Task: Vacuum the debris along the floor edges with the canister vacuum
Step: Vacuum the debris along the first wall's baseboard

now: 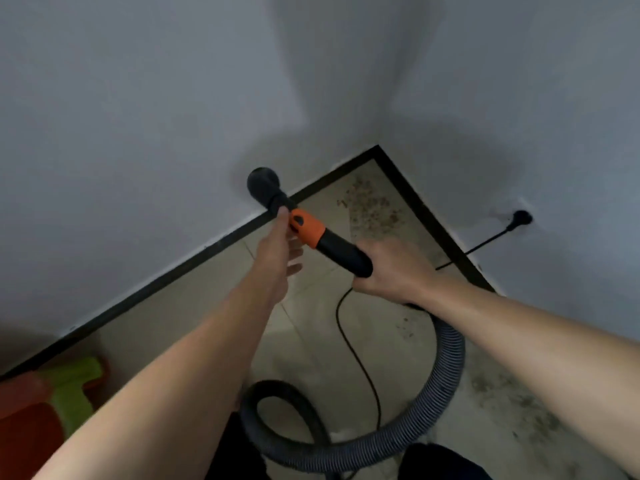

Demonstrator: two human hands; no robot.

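**Item 1: vacuum wand** (341,252). Black tube with an orange collar (308,230) and a round black brush head (263,185). It is held in the air at a slant, with the head raised toward the left wall (138,98) above the black baseboard (173,275).

**Item 2: right hand** (391,268). The fingers are wrapped around the wand's rear end, where the ribbed grey hose (446,362) joins. The hose loops down and left across the floor (311,341).

**Item 3: left hand** (277,251). 1 digit tip lies against the front end of the orange collar, just behind the brush head's neck. The other fingers (294,259) hang loosely below the tube. Blur hides whether the hand pinches the wand, so its grip cannot be told.

**Item 4: debris** (374,209). Brown specks are scattered on the tile in the corner where the 2 walls meet. They are beyond the wand and below it, and the brush head does not touch them.

**Item 5: power cord** (360,358). It is thin and black and runs over the floor. A black plug (521,218) sits in the right wall.

**Item 6: green cloth** (72,386). It lies at the lower left, beside an orange object (24,427).
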